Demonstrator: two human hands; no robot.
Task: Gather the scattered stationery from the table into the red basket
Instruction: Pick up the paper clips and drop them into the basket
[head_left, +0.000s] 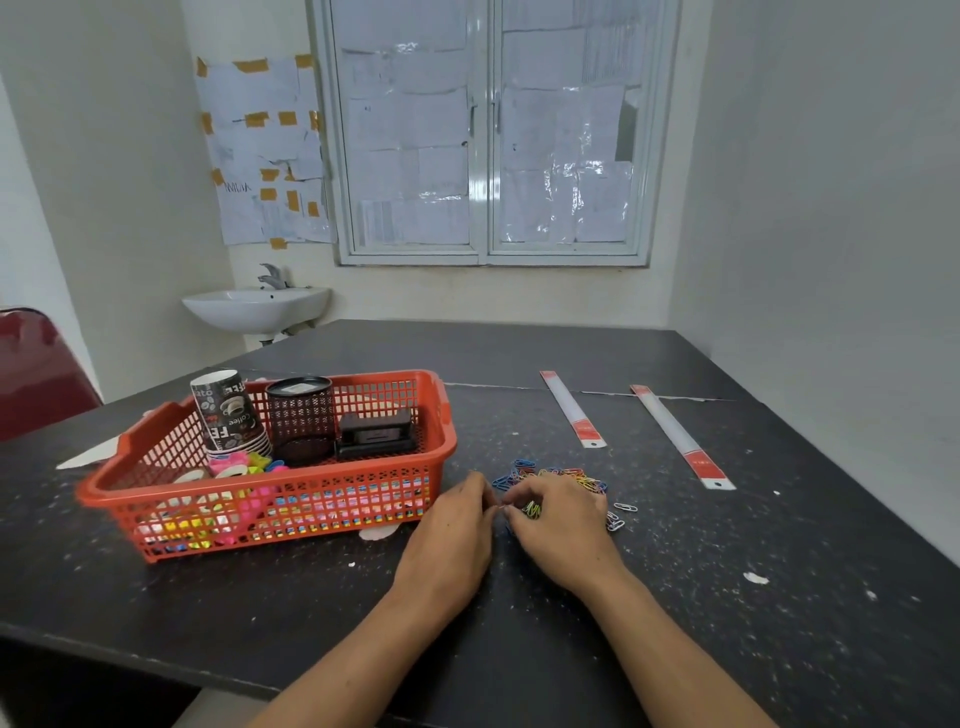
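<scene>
A red mesh basket (439, 415) stands on the left of the dark table. It holds stacked paper coffee cups (226, 410), a black mesh pen holder (300, 415), a black stapler (376, 434), tape rolls and coloured notes. A pile of coloured paper clips (550, 475) lies just right of the basket. My left hand (452, 540) rests at the pile's left edge, fingers curled toward the clips. My right hand (561, 525) lies over the pile's near side, its fingers curled round some clips. Two wrapped rulers (571, 408) (680, 436) lie farther right.
A few loose white clips (618, 514) sit right of my right hand. A white sink (257, 306) hangs on the wall behind the table, a dark red chair (36, 364) stands at the left. Paint specks dot the tabletop.
</scene>
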